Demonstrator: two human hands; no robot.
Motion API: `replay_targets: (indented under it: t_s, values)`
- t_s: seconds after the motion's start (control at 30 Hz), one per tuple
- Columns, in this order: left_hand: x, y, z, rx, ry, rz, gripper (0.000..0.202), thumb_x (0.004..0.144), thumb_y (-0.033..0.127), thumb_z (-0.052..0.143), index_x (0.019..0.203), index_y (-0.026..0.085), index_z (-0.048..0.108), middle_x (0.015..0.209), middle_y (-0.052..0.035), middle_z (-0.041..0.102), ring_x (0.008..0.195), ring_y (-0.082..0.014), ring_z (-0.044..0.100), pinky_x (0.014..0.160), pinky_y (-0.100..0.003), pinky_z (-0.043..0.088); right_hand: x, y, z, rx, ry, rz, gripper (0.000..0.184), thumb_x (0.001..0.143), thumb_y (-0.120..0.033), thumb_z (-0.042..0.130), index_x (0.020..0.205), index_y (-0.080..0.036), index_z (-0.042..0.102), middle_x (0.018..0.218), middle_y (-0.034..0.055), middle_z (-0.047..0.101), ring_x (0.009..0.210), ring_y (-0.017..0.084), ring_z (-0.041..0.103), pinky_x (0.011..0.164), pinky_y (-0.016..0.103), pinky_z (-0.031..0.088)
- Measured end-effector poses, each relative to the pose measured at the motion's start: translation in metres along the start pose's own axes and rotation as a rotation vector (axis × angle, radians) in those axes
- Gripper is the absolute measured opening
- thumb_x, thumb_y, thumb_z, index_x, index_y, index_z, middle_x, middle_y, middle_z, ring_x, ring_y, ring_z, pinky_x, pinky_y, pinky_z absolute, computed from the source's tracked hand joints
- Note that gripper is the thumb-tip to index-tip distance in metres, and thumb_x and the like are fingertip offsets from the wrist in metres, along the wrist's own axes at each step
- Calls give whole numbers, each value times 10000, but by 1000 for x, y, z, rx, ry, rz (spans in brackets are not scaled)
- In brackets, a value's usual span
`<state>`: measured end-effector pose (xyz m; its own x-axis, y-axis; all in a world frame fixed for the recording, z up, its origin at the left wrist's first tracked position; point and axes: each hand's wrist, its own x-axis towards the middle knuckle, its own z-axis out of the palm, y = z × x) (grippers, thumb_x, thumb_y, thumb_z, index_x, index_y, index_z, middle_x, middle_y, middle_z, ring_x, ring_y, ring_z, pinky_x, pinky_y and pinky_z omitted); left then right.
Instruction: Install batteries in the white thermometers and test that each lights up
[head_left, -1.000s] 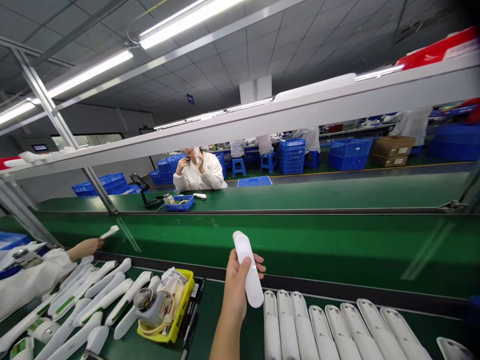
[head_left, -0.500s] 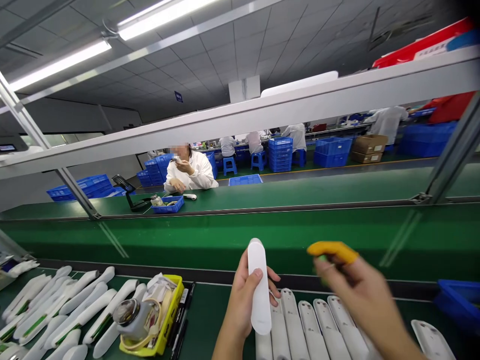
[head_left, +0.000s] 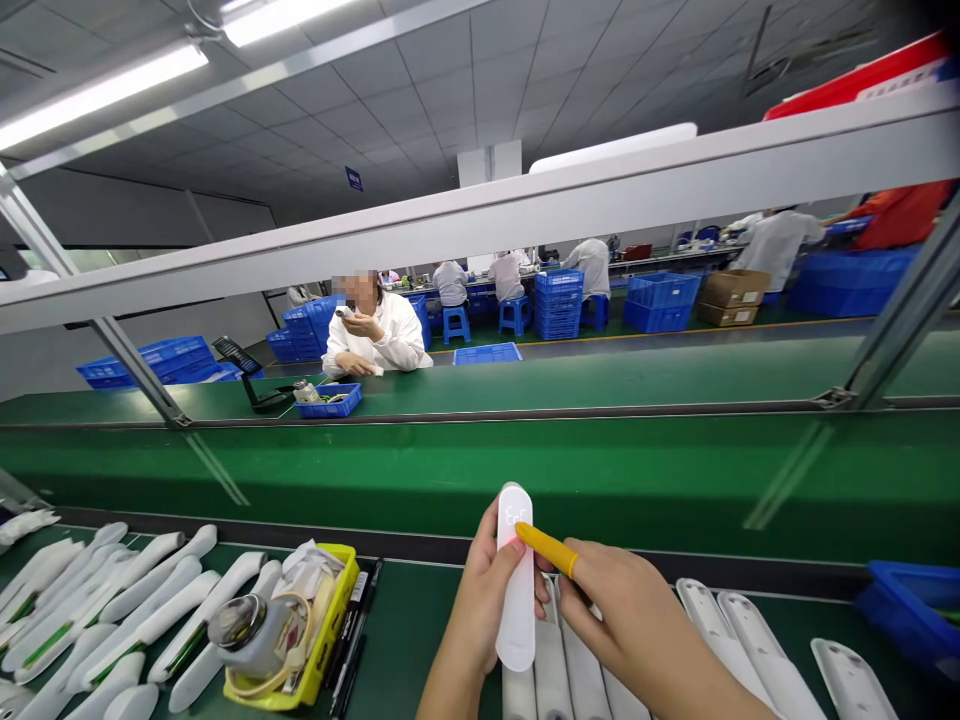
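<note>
My left hand (head_left: 486, 575) is wrapped round a long white handheld device (head_left: 517, 610) with rounded ends, held upright over the bench. Faint lit symbols show near its top, with a reddish glow just below them. My right hand (head_left: 626, 610) reaches in from the right. Its index finger, in a yellow finger cot (head_left: 547, 548), is stretched out and its tip touches the device's front by the lit symbols. The other right fingers are bent and partly hidden. Below both hands lies a row of similar white pieces (head_left: 551, 660), partly covered by my right hand.
Several white device shells (head_left: 161, 620) lie at the left beside a yellow basket (head_left: 349, 580) holding a metal-topped bottle (head_left: 251, 630). Black pens (head_left: 352, 640) lie alongside. A blue bin (head_left: 900, 610) stands at right. Beyond the green belt (head_left: 420, 470), a co-worker (head_left: 390, 330) in white sits.
My right hand has moved left, bringing its yellow-covered fingertip onto the white device. Lit symbols now show on the device. My left hand keeps its hold.
</note>
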<state>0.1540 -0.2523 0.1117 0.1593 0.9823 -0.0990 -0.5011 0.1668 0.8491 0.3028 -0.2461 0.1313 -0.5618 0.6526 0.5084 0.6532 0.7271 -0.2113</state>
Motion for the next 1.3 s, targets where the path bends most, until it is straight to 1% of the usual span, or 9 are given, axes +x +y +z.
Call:
replay_targets:
  t_s: [0.2,0.4,0.5,0.63,0.77,0.87,0.93,1.17,1.3]
  values:
    - [0,-1,1,8,-16,-19,745,783,212,500,1435,158,145,701,-13,586,501,-115,512,457,-216,408,1,3,3,-101,3,87,244,804,-79,364,641,-174,518,590,11,523,507,156,494,486,262,287]
    - [-1,-2,3,-10,-60,-56,743,748,164,469,1430,137,176,675,-4,560,467,-101,481,455,-215,399,2,-3,-2,-70,-107,123,224,808,-78,391,660,-180,524,610,7,545,535,162,522,502,259,304]
    - [1,-3,-1,-23,-80,-75,871,673,83,484,1454,168,110,733,-8,571,508,-106,514,509,-229,433,1,0,-3,-111,-119,171,213,786,-83,414,606,-186,467,585,8,532,510,163,511,485,258,282]
    - [11,-7,-29,95,178,-72,958,671,46,505,1466,215,-1,915,-49,608,731,-149,636,711,-265,508,0,17,-8,-29,-131,283,200,848,-169,414,653,-194,451,633,29,553,529,172,530,480,259,316]
    - [23,-15,-66,357,400,-74,565,839,262,491,1358,90,352,1032,-149,618,806,-222,670,681,-301,537,0,38,-18,65,-108,451,195,897,-238,378,734,-190,472,681,46,572,555,186,546,499,278,347]
    - [34,-20,-82,556,497,-96,506,860,352,509,1286,84,452,962,-151,644,763,-252,664,596,-324,526,0,46,-24,96,-69,482,215,911,-247,356,752,-187,488,665,37,565,548,184,540,486,275,333]
    - [44,-23,-86,679,530,-98,470,860,354,538,1259,112,485,1031,-144,636,855,-255,647,681,-358,532,1,48,-27,85,-21,488,225,904,-214,347,725,-188,481,641,28,549,538,176,527,475,269,313]
    - [84,-13,-61,1035,500,40,399,872,277,549,1249,164,484,1388,-125,408,1257,-284,406,1034,-517,323,1,48,-36,83,90,524,238,826,-97,367,614,-203,354,642,24,508,559,147,469,497,259,265]
    - [39,-9,-32,1178,328,107,237,858,184,479,1063,141,590,1407,-152,367,1347,-272,288,1095,-411,217,-1,50,-37,124,127,558,228,824,-115,400,623,-207,343,626,12,459,546,139,420,496,259,229]
